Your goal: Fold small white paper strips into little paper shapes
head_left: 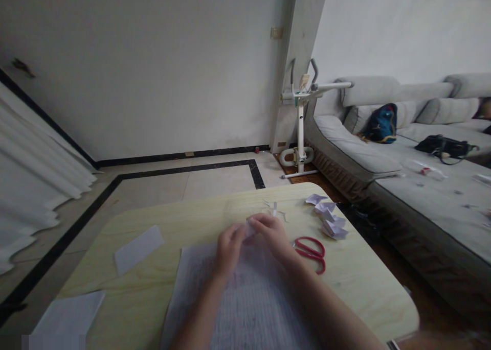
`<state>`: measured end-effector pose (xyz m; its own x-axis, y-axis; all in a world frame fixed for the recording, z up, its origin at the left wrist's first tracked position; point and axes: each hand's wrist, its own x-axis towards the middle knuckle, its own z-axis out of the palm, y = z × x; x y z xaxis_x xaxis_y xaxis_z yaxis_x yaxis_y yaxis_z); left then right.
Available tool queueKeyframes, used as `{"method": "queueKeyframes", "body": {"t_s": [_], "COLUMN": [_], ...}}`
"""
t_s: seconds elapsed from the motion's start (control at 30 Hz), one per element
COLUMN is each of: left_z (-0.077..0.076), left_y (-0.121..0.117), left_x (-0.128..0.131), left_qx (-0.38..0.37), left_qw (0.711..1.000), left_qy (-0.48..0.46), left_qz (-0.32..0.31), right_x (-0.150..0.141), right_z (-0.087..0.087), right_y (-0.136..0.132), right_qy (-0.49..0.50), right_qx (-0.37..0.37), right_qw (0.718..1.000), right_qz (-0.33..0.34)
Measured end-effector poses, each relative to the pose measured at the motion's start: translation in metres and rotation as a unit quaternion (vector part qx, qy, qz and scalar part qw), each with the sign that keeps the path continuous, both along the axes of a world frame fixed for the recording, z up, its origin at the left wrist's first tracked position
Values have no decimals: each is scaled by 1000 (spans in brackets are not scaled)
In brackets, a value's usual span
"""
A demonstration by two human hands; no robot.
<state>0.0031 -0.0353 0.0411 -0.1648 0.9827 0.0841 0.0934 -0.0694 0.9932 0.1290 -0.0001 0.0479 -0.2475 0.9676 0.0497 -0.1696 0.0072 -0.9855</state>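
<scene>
My left hand (229, 248) and my right hand (273, 233) meet over the middle of a light wooden table (184, 222). Both pinch a small white piece of paper (249, 229) between their fingertips. Under my forearms lies a large lined sheet of paper (249, 304). Red-handled scissors (311, 252) lie just right of my right hand. Several small folded paper pieces (330, 218) are heaped at the far right of the table, and thin paper scraps (275, 208) lie beyond my fingers.
A white paper rectangle (138, 249) lies at the table's left, another sheet (71, 314) at the near left corner. A grey sofa (406, 156) with a blue backpack (381, 123) and black bag (443, 146) stands right. A white exercise machine (301, 130) stands beyond.
</scene>
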Motion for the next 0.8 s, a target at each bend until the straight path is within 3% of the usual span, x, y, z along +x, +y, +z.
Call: {"method": "queueKeyframes", "body": {"t_s": [0.43, 0.8], "left_z": [-9, -1], "left_y": [1, -2], "left_x": [-2, 0], "left_qx": [24, 25], "left_qw": [998, 999], "left_qy": [61, 25], "left_qz": [2, 8], "right_x": [2, 2], "right_z": [-14, -11], "right_y": [6, 4], "right_qy": [-55, -37], "right_qx": [18, 13], "right_qw": [998, 999], "right_qz": [-36, -15]}}
